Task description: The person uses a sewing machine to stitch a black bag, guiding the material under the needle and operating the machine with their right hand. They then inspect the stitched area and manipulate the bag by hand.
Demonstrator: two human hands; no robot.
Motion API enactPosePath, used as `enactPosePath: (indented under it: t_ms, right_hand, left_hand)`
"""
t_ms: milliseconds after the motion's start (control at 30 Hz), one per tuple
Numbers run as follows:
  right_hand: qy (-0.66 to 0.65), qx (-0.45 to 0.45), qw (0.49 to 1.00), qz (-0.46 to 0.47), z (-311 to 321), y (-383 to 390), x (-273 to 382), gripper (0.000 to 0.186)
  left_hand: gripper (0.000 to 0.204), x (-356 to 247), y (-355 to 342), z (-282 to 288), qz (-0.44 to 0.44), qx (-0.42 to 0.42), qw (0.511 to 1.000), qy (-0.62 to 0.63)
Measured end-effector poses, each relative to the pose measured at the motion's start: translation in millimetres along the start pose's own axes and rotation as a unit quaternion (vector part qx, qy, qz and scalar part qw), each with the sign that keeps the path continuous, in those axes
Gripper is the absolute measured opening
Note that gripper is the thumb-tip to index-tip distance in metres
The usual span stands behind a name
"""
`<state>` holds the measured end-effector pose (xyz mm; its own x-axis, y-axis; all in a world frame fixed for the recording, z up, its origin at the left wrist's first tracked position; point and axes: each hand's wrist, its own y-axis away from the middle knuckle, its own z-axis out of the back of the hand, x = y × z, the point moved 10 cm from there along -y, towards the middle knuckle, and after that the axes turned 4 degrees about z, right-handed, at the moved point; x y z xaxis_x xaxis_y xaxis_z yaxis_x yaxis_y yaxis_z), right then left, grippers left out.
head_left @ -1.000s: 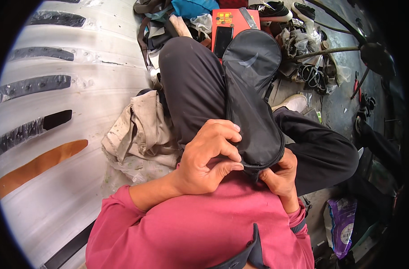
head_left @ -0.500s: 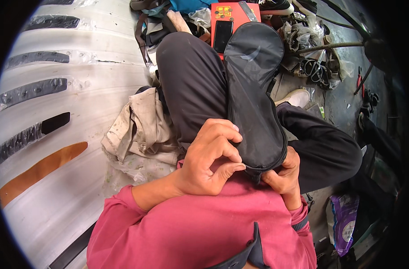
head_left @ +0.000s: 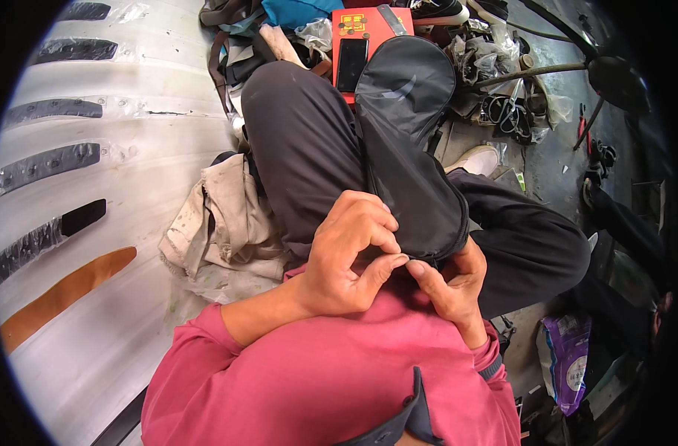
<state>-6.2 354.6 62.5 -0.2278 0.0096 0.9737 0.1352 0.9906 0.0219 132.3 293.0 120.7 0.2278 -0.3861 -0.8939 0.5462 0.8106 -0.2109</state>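
Observation:
Across my lap lies a long black zippered case (head_left: 409, 156), rounded at the far end, narrower in the middle and rounded again close to my body. My left hand (head_left: 354, 256) pinches the case's near edge, thumb against forefinger. Just right of it, my right hand (head_left: 461, 286) grips the near right corner, its thumb on top by the zip and its fingers partly hidden beneath. The two thumb tips almost meet at the rim. What exactly lies between the fingertips is too small to make out.
Beyond my knees sits a red box (head_left: 398, 24) bearing a black phone (head_left: 351, 65) and several coins. Shoes, plastic bags and scissors (head_left: 511, 111) crowd the far right, near a black metal stand (head_left: 614, 82). Beige cloth (head_left: 224, 215) and a brown strip (head_left: 71, 293) lie left; a purple packet (head_left: 569, 364) lies right.
My right thumb has come up from under the case's near edge to the rim, closer to my left thumb. The whole view has shifted slightly, moving things a little leftward.

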Motion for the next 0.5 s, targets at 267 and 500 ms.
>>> enactPosePath:
  t_ms: [267,500]
  right_hand:
    - [-0.046,-0.087,0.995,-0.027,15,7,-1,0.027]
    - [-0.058,-0.148,0.987,-0.025,29,18,-4,0.031]
  left_hand:
    - [0.012,22,-6,7,0.029,-0.023,0.996,0.078]
    - [0.022,25,-16,3,0.015,0.047,0.996,0.078]
